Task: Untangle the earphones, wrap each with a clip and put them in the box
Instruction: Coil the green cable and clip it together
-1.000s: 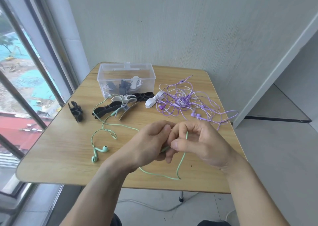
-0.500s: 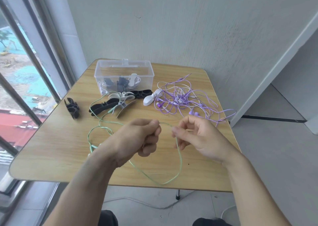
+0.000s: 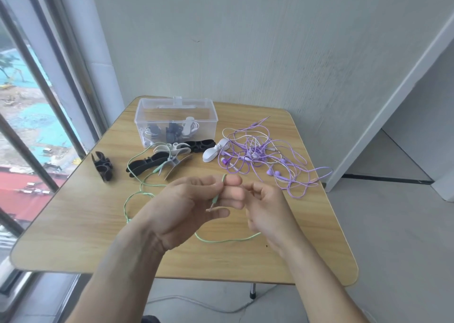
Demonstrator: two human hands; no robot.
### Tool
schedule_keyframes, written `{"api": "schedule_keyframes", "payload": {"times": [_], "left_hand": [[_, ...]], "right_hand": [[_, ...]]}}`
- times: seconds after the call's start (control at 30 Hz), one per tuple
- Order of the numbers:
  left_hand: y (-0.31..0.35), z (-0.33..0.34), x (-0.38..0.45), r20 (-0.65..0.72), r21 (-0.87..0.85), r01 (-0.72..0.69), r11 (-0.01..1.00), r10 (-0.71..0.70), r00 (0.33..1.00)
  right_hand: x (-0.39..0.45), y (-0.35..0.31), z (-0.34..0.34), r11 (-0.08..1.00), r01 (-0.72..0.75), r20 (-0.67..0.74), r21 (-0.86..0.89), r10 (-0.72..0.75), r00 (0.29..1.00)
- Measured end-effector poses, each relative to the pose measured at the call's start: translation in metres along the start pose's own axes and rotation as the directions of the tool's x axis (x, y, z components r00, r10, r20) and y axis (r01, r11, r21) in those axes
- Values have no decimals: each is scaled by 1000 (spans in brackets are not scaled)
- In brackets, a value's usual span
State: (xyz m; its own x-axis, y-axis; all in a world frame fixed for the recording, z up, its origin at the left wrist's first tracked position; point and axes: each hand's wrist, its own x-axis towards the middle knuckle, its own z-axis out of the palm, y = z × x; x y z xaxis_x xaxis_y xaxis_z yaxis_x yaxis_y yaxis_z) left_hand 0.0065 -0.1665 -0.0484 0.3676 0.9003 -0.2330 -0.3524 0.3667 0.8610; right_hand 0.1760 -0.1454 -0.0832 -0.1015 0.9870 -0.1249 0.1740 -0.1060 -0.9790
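Left hand had the thin mint-green earphone cable wound over its fingers above the wooden worktop. Right hand was curled right beside it; couldn't tell its hold. Clear plastic box sat at the back, near the purple earphone tangle.

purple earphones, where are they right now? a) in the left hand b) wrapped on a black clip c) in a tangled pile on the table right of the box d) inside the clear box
c: the purple earphones lie in a loose tangle on the table, right of the clear box, while the hands work on the green earphone cable.
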Motion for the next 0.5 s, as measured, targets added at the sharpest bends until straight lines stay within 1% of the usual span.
{"api": "schedule_keyframes", "payload": {"times": [0.1,0.23,0.3,0.4,0.5], "left_hand": [[1,2,-1,-51,-29,-21,999,20,998],[4,7,-2,-140,-102,-44,994,29,990],[4,10,-3,-176,-114,-53,992,33,984],[3,14,-2,-229,-81,-78,994,58,972],[3,10,1,-366,-31,-131,991,111,924]], "right_hand": [[0,-1,-2,997,22,20,-72,-21,1000],[-6,-4,4,984,104,151,-147,-81,985],[-8,-4,5,972,167,185,-164,-136,973],[-7,-3,2,950,209,210,-230,-161,964],[-8,-2,-2,925,230,283,-304,-143,948]]}}
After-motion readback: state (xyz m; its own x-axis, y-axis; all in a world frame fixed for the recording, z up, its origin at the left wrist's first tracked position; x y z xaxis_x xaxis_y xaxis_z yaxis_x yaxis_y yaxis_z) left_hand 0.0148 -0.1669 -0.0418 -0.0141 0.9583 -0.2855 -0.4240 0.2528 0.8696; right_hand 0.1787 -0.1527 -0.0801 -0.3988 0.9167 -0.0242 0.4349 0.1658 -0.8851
